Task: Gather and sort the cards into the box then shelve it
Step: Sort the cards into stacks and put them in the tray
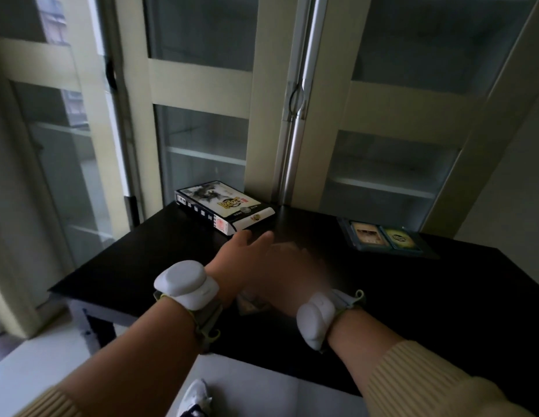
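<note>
The left hand [241, 251] reaches forward over the black tabletop [141, 266], fingers straight and holding nothing, tips just short of the card box lid [226, 206]. The right hand [289, 272] is blurred; whether it grips anything cannot be told, though some loose cards [251, 303] show beneath the wrists. The box tray [385, 239], with two card stacks inside, lies well apart to the right, before a glass-door cabinet [292, 115]. Cards are likely light, thin and slippery; best squared up and pinched by the edges.
</note>
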`<state>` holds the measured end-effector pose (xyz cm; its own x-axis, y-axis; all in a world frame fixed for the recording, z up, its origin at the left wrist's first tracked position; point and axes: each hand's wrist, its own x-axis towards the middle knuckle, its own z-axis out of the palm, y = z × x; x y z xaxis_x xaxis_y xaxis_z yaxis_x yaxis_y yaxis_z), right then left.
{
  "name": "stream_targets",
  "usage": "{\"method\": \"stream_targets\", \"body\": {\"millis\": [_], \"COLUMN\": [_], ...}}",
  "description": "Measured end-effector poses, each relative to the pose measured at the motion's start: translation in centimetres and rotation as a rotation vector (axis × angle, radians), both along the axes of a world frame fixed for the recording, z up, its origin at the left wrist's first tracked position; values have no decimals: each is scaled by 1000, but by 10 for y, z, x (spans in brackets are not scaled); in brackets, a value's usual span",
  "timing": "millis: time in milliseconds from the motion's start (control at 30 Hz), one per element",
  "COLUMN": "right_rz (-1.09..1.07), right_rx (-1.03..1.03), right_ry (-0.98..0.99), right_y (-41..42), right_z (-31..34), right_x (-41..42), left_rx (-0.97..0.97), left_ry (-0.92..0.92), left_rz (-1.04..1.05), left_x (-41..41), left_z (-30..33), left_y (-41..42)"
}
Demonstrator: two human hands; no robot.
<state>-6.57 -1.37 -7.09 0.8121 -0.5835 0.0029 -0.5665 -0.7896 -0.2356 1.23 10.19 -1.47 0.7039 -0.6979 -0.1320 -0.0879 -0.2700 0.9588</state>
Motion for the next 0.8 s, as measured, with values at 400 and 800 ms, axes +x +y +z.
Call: {"method": "stream_targets", "body": {"millis": [400,800], "right_rz": [104,212], "right_rx": [-50,-72], "right_ry": [-23,-8], "right_y": [82,132], "right_z": [0,11], "right_x": [41,53], "left_rx": [278,-217], "left_ry": [-327,798], "left_rz": [651,388], "left_x": [8,0], "left_z": [-20,-19], "left_y": [126,162]}}
